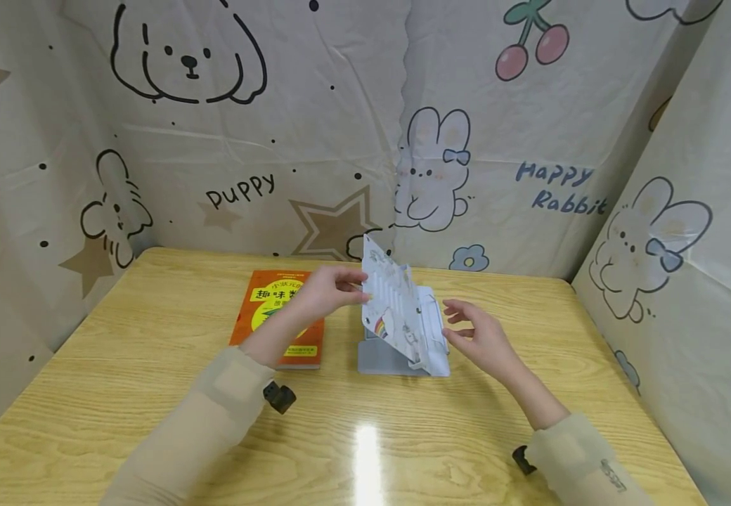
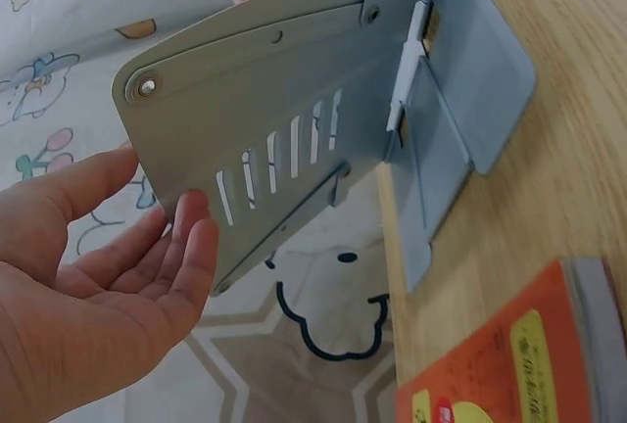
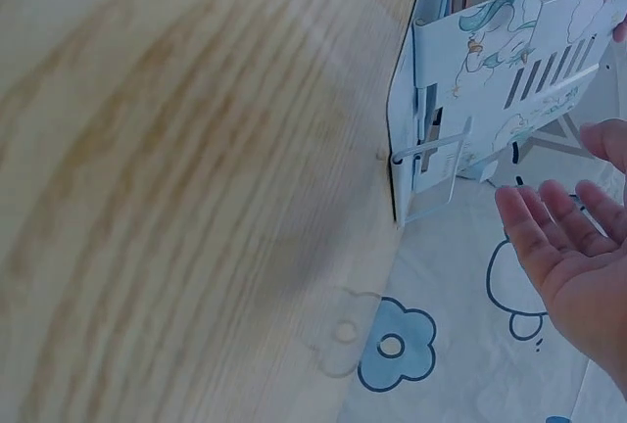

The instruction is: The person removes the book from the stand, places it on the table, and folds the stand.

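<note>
A pale blue metal book stand [image 1: 397, 302] stands on the table with its slotted, cartoon-printed back panel [image 3: 529, 70] tilted up from a flat base [image 2: 480, 70]. My left hand [image 1: 330, 289] pinches the panel's outer edge; in the left wrist view, fingertips of this left hand [image 2: 108, 266] lie against the plain rear face. On the stand's other side is my right hand [image 1: 481, 337], its fingers loosely spread and holding nothing. The right wrist view shows this right hand [image 3: 578, 237] apart from the panel, near the wire page holder [image 3: 456, 164].
An orange book [image 1: 305, 351] with a yellow circle on its cover lies left of the stand, partly behind my left forearm. The wooden table [image 1: 454, 436] ends at a printed cloth backdrop [image 1: 334, 140] at the back and sides.
</note>
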The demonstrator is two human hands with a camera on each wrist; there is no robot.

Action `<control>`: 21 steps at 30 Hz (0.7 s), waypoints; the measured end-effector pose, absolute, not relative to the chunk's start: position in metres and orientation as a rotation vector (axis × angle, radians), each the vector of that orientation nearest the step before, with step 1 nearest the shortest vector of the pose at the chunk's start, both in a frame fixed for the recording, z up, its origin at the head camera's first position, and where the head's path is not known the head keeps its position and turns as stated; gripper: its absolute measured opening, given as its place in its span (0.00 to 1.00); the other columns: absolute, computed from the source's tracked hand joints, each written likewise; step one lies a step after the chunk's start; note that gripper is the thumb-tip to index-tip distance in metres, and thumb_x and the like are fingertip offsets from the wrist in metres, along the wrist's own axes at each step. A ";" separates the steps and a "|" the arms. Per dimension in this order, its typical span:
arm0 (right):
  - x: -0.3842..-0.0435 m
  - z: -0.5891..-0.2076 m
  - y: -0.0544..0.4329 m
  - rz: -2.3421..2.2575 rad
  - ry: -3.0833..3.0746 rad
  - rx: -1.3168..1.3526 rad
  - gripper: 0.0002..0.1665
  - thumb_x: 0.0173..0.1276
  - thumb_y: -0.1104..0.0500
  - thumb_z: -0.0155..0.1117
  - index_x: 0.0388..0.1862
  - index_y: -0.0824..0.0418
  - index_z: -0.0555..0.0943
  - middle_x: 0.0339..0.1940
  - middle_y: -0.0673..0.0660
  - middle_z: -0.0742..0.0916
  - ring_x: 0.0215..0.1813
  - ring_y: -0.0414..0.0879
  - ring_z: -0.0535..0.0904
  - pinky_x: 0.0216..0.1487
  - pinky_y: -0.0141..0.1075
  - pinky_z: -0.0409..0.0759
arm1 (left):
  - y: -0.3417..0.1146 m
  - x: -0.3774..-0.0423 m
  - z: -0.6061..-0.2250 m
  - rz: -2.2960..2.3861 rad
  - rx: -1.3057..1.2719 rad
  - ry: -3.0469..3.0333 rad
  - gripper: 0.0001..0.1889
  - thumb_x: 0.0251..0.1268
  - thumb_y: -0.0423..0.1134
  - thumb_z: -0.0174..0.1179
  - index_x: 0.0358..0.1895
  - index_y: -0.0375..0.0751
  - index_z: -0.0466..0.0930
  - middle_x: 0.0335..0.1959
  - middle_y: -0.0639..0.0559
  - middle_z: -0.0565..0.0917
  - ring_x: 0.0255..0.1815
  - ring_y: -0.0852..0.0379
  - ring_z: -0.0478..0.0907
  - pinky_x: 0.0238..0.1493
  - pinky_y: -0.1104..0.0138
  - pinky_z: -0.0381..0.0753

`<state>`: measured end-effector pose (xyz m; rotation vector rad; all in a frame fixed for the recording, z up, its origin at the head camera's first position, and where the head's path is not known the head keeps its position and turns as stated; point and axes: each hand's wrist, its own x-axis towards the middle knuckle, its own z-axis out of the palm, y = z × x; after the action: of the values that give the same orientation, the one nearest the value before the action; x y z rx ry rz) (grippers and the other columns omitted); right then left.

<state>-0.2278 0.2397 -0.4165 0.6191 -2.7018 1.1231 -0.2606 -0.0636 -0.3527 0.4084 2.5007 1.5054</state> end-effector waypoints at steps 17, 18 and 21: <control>-0.237 -0.428 0.240 1.037 -2.836 0.668 0.24 0.63 0.62 0.65 0.58 0.65 0.75 0.52 0.59 0.82 0.51 0.52 0.79 0.45 0.35 0.82 | -0.090 -0.264 -0.387 1.554 0.341 2.444 0.24 0.56 0.40 0.67 0.58 0.41 0.77 0.55 0.48 0.79 0.50 0.52 0.75 0.51 0.65 0.79; -0.237 -0.428 0.240 1.041 -2.836 0.672 0.23 0.63 0.62 0.65 0.57 0.65 0.75 0.52 0.60 0.82 0.51 0.53 0.79 0.45 0.35 0.83 | -0.092 -0.264 -0.389 1.554 0.335 2.439 0.24 0.56 0.40 0.67 0.58 0.42 0.77 0.55 0.48 0.79 0.50 0.52 0.75 0.51 0.65 0.79; -0.239 -0.431 0.240 1.056 -2.846 0.675 0.21 0.63 0.63 0.64 0.55 0.67 0.77 0.50 0.60 0.83 0.50 0.53 0.79 0.45 0.39 0.83 | -0.095 -0.264 -0.394 1.556 0.310 2.428 0.24 0.56 0.40 0.67 0.58 0.43 0.77 0.55 0.49 0.79 0.50 0.52 0.75 0.50 0.66 0.79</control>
<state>-0.2392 0.2400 -0.4314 0.6754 -2.8456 1.0563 -0.2643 -0.0950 -0.3936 0.3102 2.4279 1.5561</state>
